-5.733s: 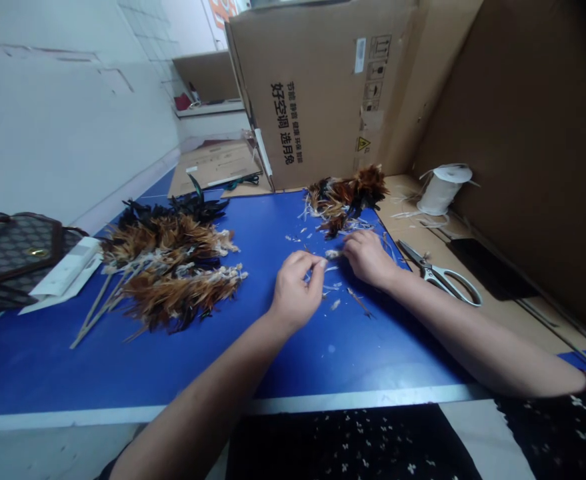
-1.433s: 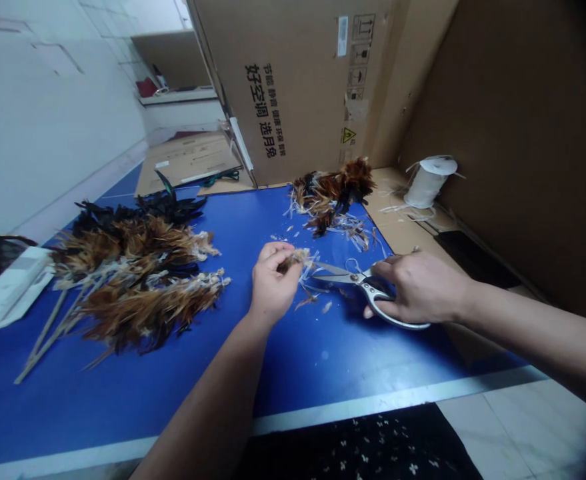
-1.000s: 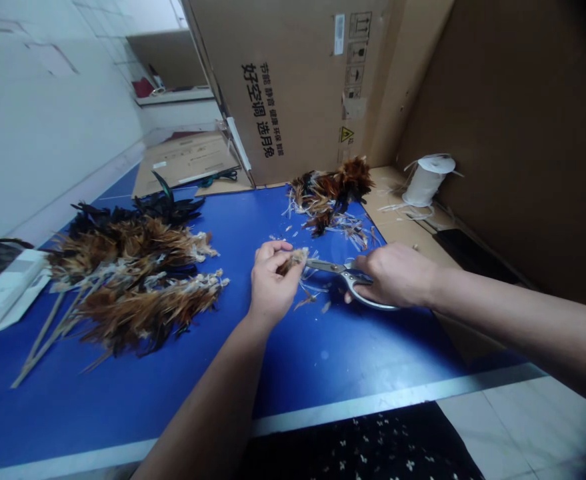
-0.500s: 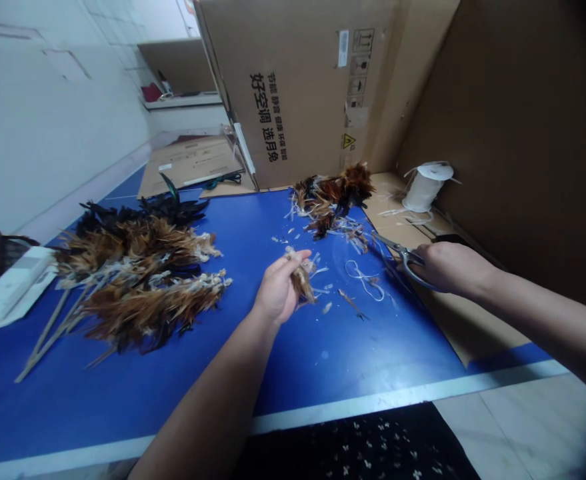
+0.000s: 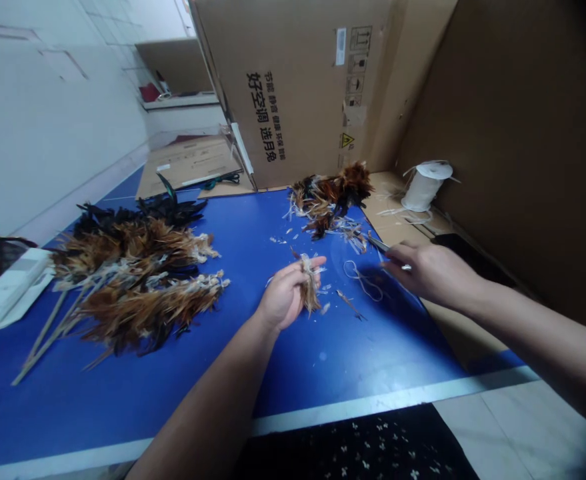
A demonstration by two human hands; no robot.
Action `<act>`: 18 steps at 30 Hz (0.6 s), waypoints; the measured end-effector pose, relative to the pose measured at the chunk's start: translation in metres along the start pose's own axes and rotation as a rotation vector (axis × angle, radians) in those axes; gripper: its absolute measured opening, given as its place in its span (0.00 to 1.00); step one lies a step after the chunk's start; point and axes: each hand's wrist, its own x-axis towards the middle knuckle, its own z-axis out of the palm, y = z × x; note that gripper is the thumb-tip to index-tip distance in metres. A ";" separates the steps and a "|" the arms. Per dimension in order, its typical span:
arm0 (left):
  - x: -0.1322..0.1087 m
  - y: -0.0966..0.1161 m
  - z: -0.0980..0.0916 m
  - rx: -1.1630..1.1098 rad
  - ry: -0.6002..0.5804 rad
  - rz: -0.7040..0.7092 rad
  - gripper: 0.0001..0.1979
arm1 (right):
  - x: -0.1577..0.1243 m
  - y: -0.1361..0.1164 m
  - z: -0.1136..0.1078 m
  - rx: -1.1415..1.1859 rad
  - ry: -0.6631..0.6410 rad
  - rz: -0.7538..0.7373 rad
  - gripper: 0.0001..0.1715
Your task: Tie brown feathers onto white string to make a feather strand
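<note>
Blue tabletop (image 5: 273, 360): finished feather sticks (image 5: 133, 280) piled left, loose feathers (image 5: 327, 197) unbundled far; left hand (image 5: 285, 300) pinches a small bundle (image 5: 311, 293), right hand (image 5: 430, 273) covers scissors (image 5: 377, 243), grip unclear.

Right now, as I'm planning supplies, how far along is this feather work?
Looks done: feathered sticks piled at left. In hand: the left hand grips a small feather tuft; the right hand rests on the scissors. Seemingly left: a loose feather heap by the cardboard box.
</note>
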 end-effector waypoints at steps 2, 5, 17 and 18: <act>-0.001 -0.003 0.002 0.011 -0.022 -0.009 0.25 | 0.006 -0.030 0.005 0.324 0.057 -0.137 0.17; -0.001 -0.009 0.006 -0.005 -0.021 0.016 0.25 | 0.022 -0.066 0.021 0.617 0.073 -0.247 0.18; 0.004 -0.017 0.004 0.137 -0.068 0.027 0.12 | 0.043 -0.090 0.062 0.925 0.152 -0.210 0.13; 0.004 -0.018 0.004 0.162 -0.076 0.036 0.10 | 0.042 -0.088 0.063 0.920 0.146 -0.193 0.13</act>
